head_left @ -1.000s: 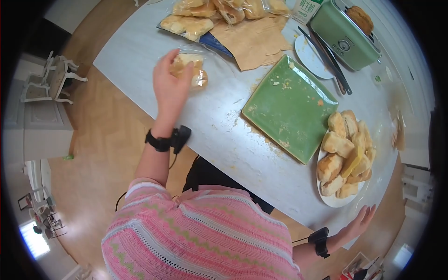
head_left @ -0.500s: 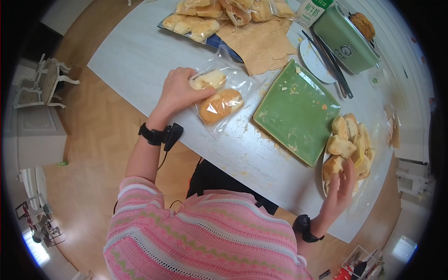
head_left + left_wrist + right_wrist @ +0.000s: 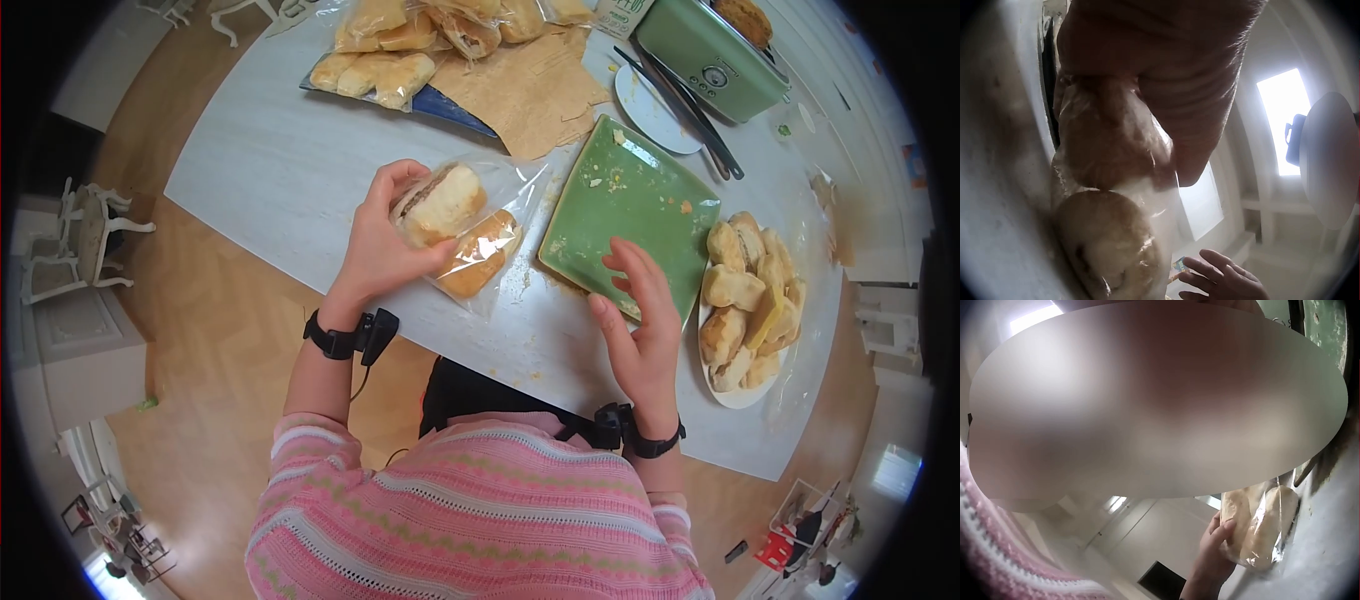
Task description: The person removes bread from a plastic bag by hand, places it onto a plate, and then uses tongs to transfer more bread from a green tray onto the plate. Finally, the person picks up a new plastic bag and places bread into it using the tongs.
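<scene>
- Left hand (image 3: 375,240) grips a clear bag (image 3: 516,182) round its paler bun (image 3: 447,208), thumb and fingers on opposite sides; the golden bun (image 3: 487,250) lies beside it, away from the palm.
- Likely light and soft, easily squashed, its film slippery; a broad, gentle hold round a bun's sides should suit, pinching only loose film.
- Bag and buns sit by the tabletop's (image 3: 270,165) near edge, left of the green plate (image 3: 640,195).
- Right hand (image 3: 645,335), unfilled, fingers parted, hovers at the plate's near edge, apart from the bag.
</scene>
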A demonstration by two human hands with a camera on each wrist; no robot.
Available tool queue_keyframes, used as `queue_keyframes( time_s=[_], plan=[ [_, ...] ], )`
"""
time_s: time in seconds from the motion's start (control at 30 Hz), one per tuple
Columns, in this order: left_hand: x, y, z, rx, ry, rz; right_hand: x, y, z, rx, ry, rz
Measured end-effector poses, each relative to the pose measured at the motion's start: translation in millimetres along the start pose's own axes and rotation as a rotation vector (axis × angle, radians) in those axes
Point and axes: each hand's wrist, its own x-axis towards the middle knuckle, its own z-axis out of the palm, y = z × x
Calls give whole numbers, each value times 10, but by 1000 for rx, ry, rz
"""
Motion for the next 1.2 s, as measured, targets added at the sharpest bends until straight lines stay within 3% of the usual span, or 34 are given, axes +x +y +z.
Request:
queue_keyframes(
  time_s=[0.23,0.3,0.43,0.5,0.63,0.7,0.73,0.8,0.87,0.9,0.97,1.03,1.13,1.2],
  plan=[
    [95,60,-28,-230,-97,132,307,87,270,115,69,-10],
    [115,103,-38,-265,-115,185,357,128,354,357,76,150],
    [168,204,-6,-421,-144,277,396,95,472,594,69,270],
    [173,299,30,-474,-169,256,409,55,490,806,13,444],
    [241,458,216,-444,-183,232,383,109,455,970,19,404],
    [281,560,294,-434,-221,208,338,138,392,948,54,472],
    [288,594,348,-403,-213,160,324,141,385,950,67,473],
    [292,657,427,-374,-223,115,300,142,386,1141,296,349],
    [271,721,544,-496,-276,-63,261,132,318,1188,385,311],
    [244,727,613,-505,-310,-67,227,123,264,1233,459,272],
    [168,710,735,-862,-295,-290,161,110,147,1262,542,284],
    [74,704,892,-979,-373,-331,120,147,39,1285,586,157],
    [-72,756,1127,-1184,-387,-330,61,133,-130,1320,668,129],
    [-173,821,1316,-1265,-335,-444,14,171,-225,1336,712,108]
  ],
)
